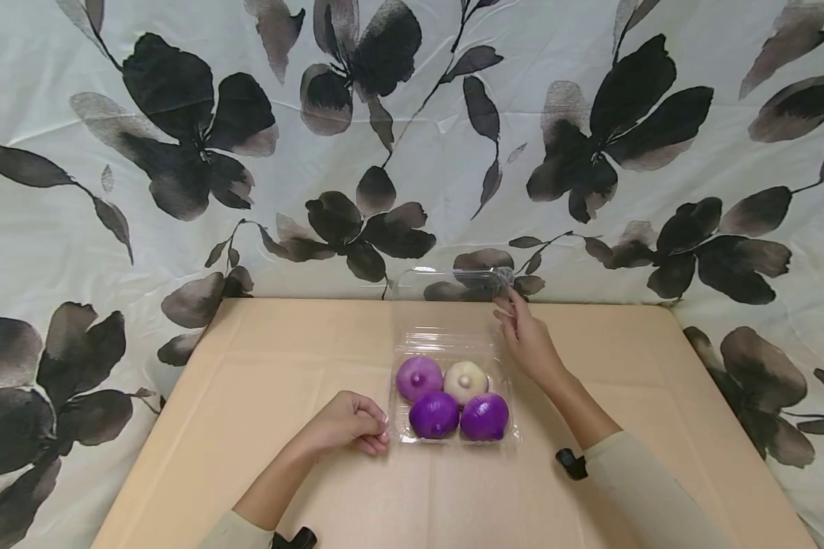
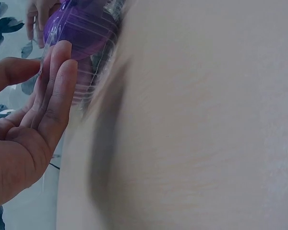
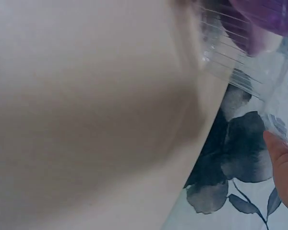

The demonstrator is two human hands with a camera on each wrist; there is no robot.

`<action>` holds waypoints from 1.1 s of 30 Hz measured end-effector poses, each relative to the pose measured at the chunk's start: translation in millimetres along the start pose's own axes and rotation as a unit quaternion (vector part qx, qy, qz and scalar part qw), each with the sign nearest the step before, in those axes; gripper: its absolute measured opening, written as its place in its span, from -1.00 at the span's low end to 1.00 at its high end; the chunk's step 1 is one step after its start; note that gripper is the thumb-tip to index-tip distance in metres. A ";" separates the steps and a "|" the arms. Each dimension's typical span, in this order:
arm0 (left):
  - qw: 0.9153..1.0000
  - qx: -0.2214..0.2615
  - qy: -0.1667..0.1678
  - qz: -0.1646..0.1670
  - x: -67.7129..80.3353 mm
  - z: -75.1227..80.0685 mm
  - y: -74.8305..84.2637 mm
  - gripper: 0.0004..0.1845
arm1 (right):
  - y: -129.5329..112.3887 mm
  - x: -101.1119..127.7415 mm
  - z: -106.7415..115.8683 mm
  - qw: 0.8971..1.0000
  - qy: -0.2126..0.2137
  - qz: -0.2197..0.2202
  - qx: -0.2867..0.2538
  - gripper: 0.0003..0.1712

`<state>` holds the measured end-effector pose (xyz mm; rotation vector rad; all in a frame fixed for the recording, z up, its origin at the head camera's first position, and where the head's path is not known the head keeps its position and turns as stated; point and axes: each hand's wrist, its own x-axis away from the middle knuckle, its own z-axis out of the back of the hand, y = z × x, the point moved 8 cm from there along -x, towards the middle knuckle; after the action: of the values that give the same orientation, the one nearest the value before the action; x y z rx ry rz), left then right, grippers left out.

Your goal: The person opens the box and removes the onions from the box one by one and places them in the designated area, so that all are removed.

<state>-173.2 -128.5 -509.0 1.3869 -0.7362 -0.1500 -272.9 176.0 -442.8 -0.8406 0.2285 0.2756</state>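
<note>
A clear plastic clamshell box (image 1: 453, 441) sits mid-table with its lid (image 1: 449, 286) standing open at the back. Inside lie a pale purple onion (image 1: 418, 378), a white onion (image 1: 465, 380) and two dark purple onions (image 1: 434, 415) (image 1: 484, 417). My right hand (image 1: 511, 313) pinches the lid's right top corner; the right wrist view shows a fingertip (image 3: 283, 158) at the lid's edge (image 3: 240, 72). My left hand (image 1: 378, 431) rests on the table, its fingers (image 2: 57, 86) laid fairly straight against the box's left front wall (image 2: 93, 43), thumb apart.
The table (image 1: 281, 366) is a flat beige surface with bare room left and right of the box. A white cloth with dark flowers (image 1: 178, 152) hangs behind and drapes round the table's sides. Black wrist mounts (image 1: 571, 463) sit on both sleeves.
</note>
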 end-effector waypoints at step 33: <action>1.000 -0.008 0.009 -0.006 5.5 -5.0 -2.3 -0.82 | 37.5 16.5 -25.6 0.989 -0.080 -0.106 0.072 -0.46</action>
<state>-165.4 -127.6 -509.0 1.3751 -0.7103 -0.1514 -272.0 182.9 -490.6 -0.6897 0.0082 0.1250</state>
